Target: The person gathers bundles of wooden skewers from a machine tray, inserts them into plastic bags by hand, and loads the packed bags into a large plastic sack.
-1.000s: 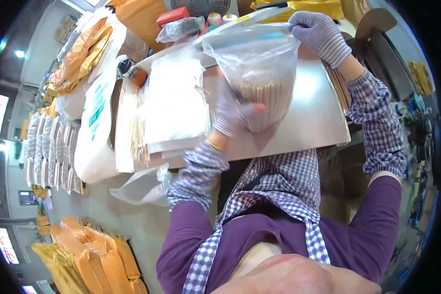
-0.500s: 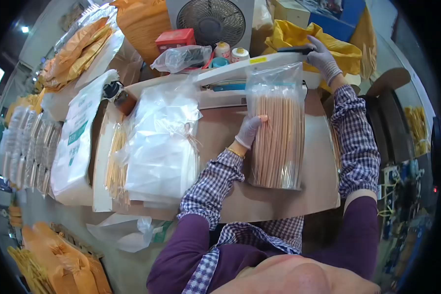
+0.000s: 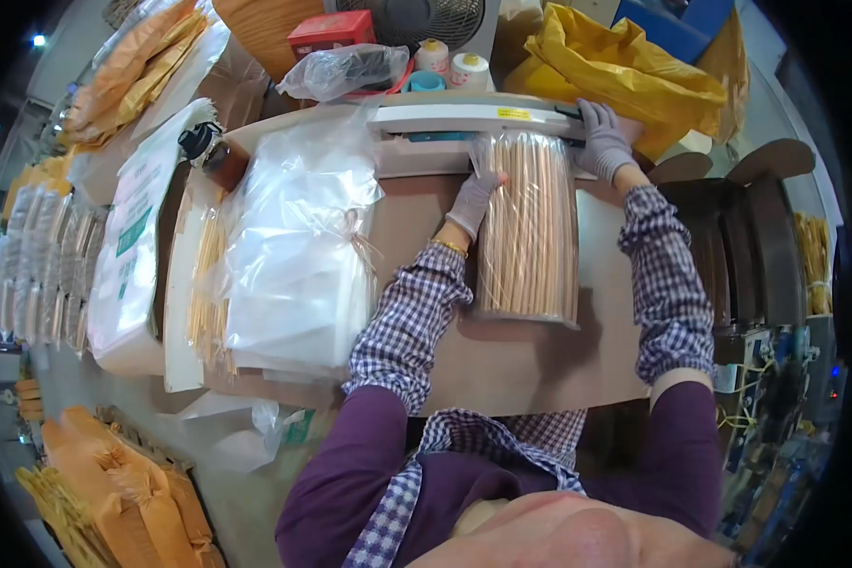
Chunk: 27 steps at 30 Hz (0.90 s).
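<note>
A clear bag of wooden sticks [image 3: 528, 232] lies upright on the brown board [image 3: 426, 364], its top end under the white arm of a sealing machine [image 3: 445, 117]. My left hand [image 3: 474, 201], gloved, grips the bag's left edge near the top, thumb over the sticks. At the right end of the machine's arm, my right hand [image 3: 604, 142] has its gloved fingers wrapped round the dark handle. The arm is lowered, and the bag's mouth is hidden beneath it.
Left of the bag lies a stack of clear plastic bags [image 3: 303, 256], with loose sticks [image 3: 208, 293] and a dark-capped bottle [image 3: 213, 156] beyond. Behind the machine are thread spools [image 3: 469, 72], a red box [image 3: 331, 32], a fan [image 3: 412, 19] and a yellow sack [image 3: 625, 71].
My right hand has brought the machine's raised arm down. The bag has moved up to the machine with my left hand on it, and its top is now under the arm.
</note>
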Available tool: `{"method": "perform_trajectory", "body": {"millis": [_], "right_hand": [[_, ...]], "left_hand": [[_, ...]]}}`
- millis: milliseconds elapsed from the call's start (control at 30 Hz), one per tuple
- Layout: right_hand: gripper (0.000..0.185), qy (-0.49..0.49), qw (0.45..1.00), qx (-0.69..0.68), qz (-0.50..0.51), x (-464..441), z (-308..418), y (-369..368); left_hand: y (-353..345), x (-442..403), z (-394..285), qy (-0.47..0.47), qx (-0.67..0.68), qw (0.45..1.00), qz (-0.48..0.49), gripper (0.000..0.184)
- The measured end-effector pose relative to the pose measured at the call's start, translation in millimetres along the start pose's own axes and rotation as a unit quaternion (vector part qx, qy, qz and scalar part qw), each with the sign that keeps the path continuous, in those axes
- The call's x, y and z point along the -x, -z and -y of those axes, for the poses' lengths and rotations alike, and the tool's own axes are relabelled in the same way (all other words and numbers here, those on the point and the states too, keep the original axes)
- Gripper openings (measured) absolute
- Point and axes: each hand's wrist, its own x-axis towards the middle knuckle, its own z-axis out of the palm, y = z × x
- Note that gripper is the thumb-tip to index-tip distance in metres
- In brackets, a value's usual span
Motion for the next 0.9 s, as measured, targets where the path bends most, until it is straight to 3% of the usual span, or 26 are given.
{"method": "perform_trajectory", "body": {"millis": [67, 233, 267, 300, 333, 367, 400, 433, 467, 500, 533, 567, 600, 633, 667, 733, 800, 833, 900], "right_hand": [[0.079, -0.012, 0.999, 0.021, 0.048, -2.2, 1.8, 12.9], [0.083, 0.002, 1.000, 0.005, 0.018, -3.1, 0.8, 6.6], [0.088, 0.019, 1.000, -0.018, 0.000, -4.0, -7.1, -1.6], [0.078, 0.077, 0.995, 0.000, -0.069, -6.5, -15.9, -10.3], [0.057, 0.045, 0.999, -0.017, 0.003, -6.2, 2.9, 25.0], [0.039, 0.005, 0.970, -0.243, -0.010, 1.7, 11.2, 26.2], [0.035, 0.016, 0.984, -0.178, 0.019, 6.4, 24.7, 43.5], [0.038, 0.077, 0.986, -0.146, -0.025, 5.1, 19.4, 24.6], [0.044, 0.121, 0.986, -0.108, -0.039, -3.2, 8.1, 13.2], [0.050, 0.086, 0.990, -0.115, -0.001, -18.3, -0.8, 1.0], [0.064, 0.123, 0.989, 0.079, -0.014, -26.5, -10.0, -12.9], [0.071, 0.101, 0.989, 0.088, -0.065, -40.8, -33.8, -42.6], [0.079, 0.071, 0.986, 0.103, -0.115, -53.3, -55.4, -67.1], [0.079, 0.077, 0.986, 0.102, -0.111, -59.8, -62.9, -77.6], [0.083, 0.067, 0.988, 0.094, -0.098, -66.1, -69.4, -82.5], [0.088, 0.058, 0.991, 0.088, -0.085, -69.0, -71.2, -78.8], [0.085, 0.043, 0.991, 0.113, -0.063, -67.7, -65.8, -74.8], [0.085, 0.042, 0.991, 0.114, -0.064, -68.3, -65.8, -76.3], [0.083, 0.052, 0.986, 0.106, -0.115, -69.0, -72.8, -84.1]], "left_hand": [[0.8, 3.2, -1.2, 0.006, -0.011, 1.000, 0.004, 0.044], [16.3, 31.3, 43.2, 0.001, 0.049, 0.999, -0.016, 0.046], [26.0, 47.8, 60.6, -0.031, -0.048, 0.998, 0.012, 0.047], [34.6, 72.3, 75.1, -0.063, -0.144, 0.987, 0.034, 0.048], [-4.1, 124.4, 37.2, -0.005, -0.140, 0.986, -0.096, 0.055], [30.1, 142.9, 90.9, -0.088, -0.279, 0.948, -0.121, 0.061], [9.9, 205.0, 44.0, -0.071, -0.364, 0.922, -0.113, 0.064], [6.6, 251.4, 22.3, -0.057, -0.315, 0.943, -0.092, 0.053], [19.6, 291.0, 0.6, -0.051, -0.313, 0.937, -0.149, 0.053], [35.6, 329.7, -23.3, -0.098, -0.379, 0.903, -0.178, 0.044], [47.6, 365.8, -49.7, -0.141, -0.446, 0.863, -0.192, 0.035], [57.4, 392.1, -85.6, -0.262, -0.539, 0.732, -0.323, 0.022], [87.3, 424.5, -105.4, -0.235, -0.622, 0.601, -0.443, 0.024], [94.6, 451.2, -138.8, -0.222, -0.526, 0.601, -0.559, 0.031], [139.8, 484.3, -160.0, -0.214, -0.635, 0.441, -0.597, 0.040], [188.9, 530.1, -193.2, -0.117, -0.642, 0.350, -0.672, 0.061], [227.1, 545.7, -218.6, 0.129, -0.600, 0.342, -0.712, 0.070], [236.3, 541.5, -226.4, 0.128, -0.600, 0.343, -0.712, 0.070], [254.5, 528.5, -241.7, 0.310, -0.520, 0.463, -0.647, 0.074]]}}
